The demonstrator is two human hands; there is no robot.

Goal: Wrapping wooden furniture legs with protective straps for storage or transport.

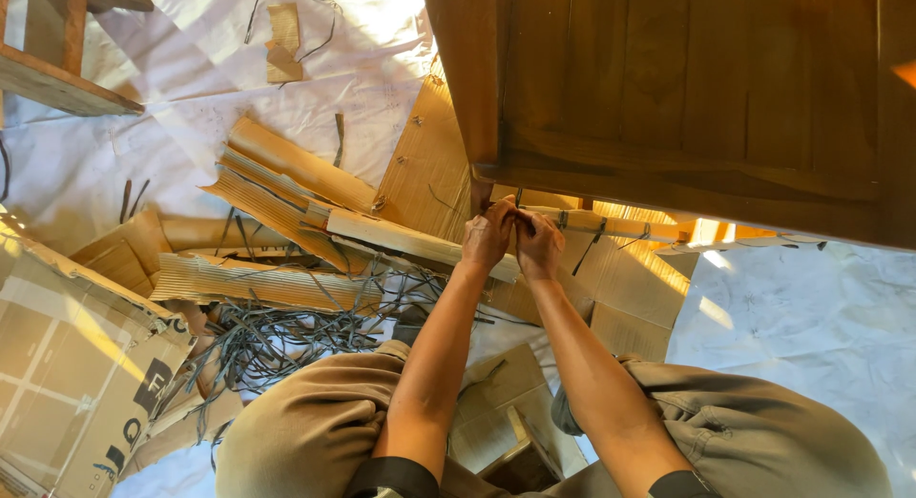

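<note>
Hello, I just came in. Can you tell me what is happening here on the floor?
A person sits on the floor over a white sheet. The left hand and right hand are pressed together at a thin dark strap below the bottom edge of a brown wooden furniture piece. A cardboard-wrapped strip runs along that edge. Torn corrugated cardboard and a tangle of cut dark straps lie to the left.

left hand (488,236) fisted | right hand (539,243) fisted | knuckles touching, arms outstretched
</note>
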